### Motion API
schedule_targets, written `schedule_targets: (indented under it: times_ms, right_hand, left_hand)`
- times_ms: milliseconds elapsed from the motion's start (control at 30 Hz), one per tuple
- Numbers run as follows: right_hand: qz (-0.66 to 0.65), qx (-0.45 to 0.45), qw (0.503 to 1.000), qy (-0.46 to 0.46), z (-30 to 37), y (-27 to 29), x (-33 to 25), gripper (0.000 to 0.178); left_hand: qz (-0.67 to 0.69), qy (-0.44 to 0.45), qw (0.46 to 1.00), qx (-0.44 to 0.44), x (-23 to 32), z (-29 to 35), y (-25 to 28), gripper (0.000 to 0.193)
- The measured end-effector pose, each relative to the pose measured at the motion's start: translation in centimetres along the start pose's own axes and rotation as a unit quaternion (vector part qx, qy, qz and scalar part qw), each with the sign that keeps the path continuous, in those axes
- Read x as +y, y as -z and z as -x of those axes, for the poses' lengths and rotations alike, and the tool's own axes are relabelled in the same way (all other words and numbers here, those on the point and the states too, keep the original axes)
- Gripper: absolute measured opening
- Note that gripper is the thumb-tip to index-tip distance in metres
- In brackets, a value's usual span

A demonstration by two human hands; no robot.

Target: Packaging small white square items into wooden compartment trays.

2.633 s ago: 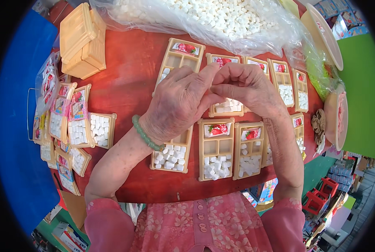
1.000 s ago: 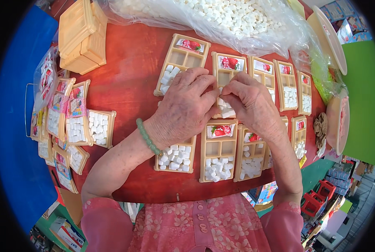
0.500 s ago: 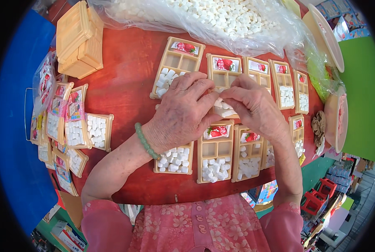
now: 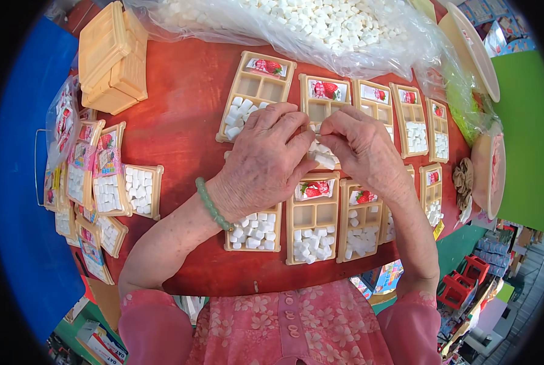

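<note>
Both hands meet over a beige compartment tray [image 4: 304, 107] with a strawberry-printed sachet [image 4: 326, 90] in its far section and white marshmallows [image 4: 324, 159] in its near one. My left hand [image 4: 263, 157], with a green bead bracelet [image 4: 210, 204] on its wrist, lies across the tray's left side, fingers stretched forward and thumb apart from the index finger. My right hand [image 4: 364, 151] is closed at the tray's right, thumb and index finger pinched by the marshmallows; what sits between their tips is hidden. The left hand partly covers the neighbouring trays.
Similar filled trays [image 4: 314, 244] stand in two rows on the red table [image 4: 180, 79]. A clear plastic bag [image 4: 339, 24] of loose marshmallows lies at the back. Stacked beige trays [image 4: 115, 61] stand far left, with packed trays [image 4: 141, 188] nearer. Pale bowls [image 4: 488, 176] edge the right.
My right hand has shifted slightly, its thumb and index finger moving a little over the marshmallows. My left hand stays nearly in place. The trays look the same.
</note>
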State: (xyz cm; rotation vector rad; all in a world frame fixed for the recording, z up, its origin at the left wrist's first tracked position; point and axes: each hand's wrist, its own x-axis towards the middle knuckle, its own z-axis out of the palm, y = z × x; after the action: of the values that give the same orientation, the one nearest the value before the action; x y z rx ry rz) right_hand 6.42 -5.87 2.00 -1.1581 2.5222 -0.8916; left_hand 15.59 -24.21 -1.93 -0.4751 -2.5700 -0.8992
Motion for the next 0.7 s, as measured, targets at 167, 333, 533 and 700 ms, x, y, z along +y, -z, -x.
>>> schedule_targets:
  times_ms: [167,333,533,700]
  right_hand:
    - [-0.01,0.006,1.0,-0.003,1.1,1.3,-0.8,0.011]
    - [-0.011,-0.062,0.998,-0.026,2.5,1.5,-1.7,0.017]
    - [0.053,-0.037,0.998,0.017,2.6,0.5,-1.3,0.018]
    - [-0.107,-0.001,0.993,-0.057,2.6,1.9,0.2,0.011]
  left_hand:
    - [0.008,-0.004,1.0,0.0,-0.2,0.2,0.1,0.035]
    - [0.011,-0.002,1.0,-0.005,-0.2,0.1,0.2,0.036]
    - [0.024,-0.002,1.0,-0.015,-0.1,0.1,0.3,0.038]
    - [0.016,-0.005,1.0,-0.007,0.1,0.0,0.6,0.038]
